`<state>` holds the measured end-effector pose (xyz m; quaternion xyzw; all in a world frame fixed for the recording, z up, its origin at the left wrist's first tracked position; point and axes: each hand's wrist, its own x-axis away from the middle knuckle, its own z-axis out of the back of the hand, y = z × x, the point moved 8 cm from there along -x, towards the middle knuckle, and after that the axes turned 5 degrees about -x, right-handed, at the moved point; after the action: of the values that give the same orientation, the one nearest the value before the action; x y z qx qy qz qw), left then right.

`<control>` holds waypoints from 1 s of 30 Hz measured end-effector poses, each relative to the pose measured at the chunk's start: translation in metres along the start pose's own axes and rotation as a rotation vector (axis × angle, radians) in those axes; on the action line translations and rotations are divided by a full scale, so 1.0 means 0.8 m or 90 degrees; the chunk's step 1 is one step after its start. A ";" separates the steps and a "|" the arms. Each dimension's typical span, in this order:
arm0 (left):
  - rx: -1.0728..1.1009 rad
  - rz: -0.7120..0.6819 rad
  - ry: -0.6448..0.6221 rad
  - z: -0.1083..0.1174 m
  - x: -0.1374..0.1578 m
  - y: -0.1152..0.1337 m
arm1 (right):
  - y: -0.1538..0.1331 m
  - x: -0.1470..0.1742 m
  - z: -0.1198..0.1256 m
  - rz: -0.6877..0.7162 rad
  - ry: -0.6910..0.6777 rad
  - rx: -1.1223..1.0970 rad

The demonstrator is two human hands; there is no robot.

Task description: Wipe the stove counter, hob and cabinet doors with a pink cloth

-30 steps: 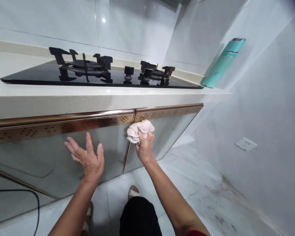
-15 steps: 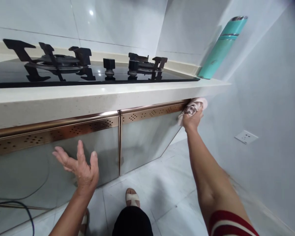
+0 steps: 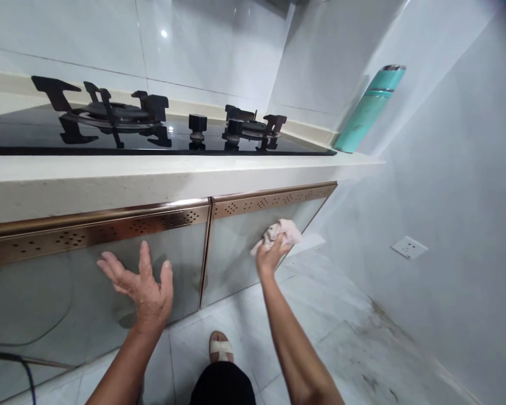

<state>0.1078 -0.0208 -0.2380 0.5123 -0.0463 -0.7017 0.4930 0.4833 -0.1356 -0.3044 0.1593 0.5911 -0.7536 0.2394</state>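
My right hand (image 3: 271,256) is closed round a crumpled pale pink cloth (image 3: 283,232), which lies against the right cabinet door (image 3: 236,256). That door has a glossy grey-green panel with a perforated copper-coloured strip (image 3: 274,198) along its top. In front of the left cabinet door (image 3: 84,281) my left hand (image 3: 141,281) is raised with its fingers spread and nothing in it. Whether its fingertips touch the door I cannot tell.
Above the doors runs a pale countertop (image 3: 172,177) with a black gas hob (image 3: 160,147). A turquoise flask (image 3: 366,115) stands at its right end. The right wall carries a socket (image 3: 409,247). A dark cable (image 3: 27,374) hangs at lower left.
My right hand has moved the cloth left and down, from the door's upper right corner onto its panel. My left hand stays spread at nearly the same place. The view has shifted slightly.
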 end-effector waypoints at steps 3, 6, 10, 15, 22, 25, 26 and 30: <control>0.002 0.013 -0.011 0.000 0.001 -0.003 | -0.057 0.107 -0.037 0.115 -0.045 -0.025; -0.013 -0.010 -0.023 0.001 0.002 -0.003 | -0.128 0.191 -0.064 0.331 -0.138 -0.047; -0.028 -0.029 -0.016 0.005 0.003 -0.007 | -0.156 0.187 -0.061 0.462 -0.157 -0.029; -0.026 -0.052 -0.009 0.007 0.004 -0.008 | -0.074 0.012 -0.006 0.222 -0.004 -0.010; -0.031 -0.087 -0.003 0.009 0.006 -0.006 | 0.036 -0.165 0.071 -0.058 0.061 0.018; -0.038 -0.091 -0.002 0.009 0.006 -0.006 | 0.077 -0.185 0.082 -0.139 0.086 0.011; -0.040 -0.099 -0.001 0.009 0.006 -0.005 | 0.091 -0.186 0.084 -0.170 0.097 0.007; -0.042 -0.123 0.001 0.010 0.008 -0.002 | 0.141 -0.160 0.078 -0.279 0.100 -0.018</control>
<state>0.1009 -0.0283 -0.2390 0.4985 0.0269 -0.7466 0.4398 0.6548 -0.1953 -0.3139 0.0819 0.6389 -0.7645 0.0251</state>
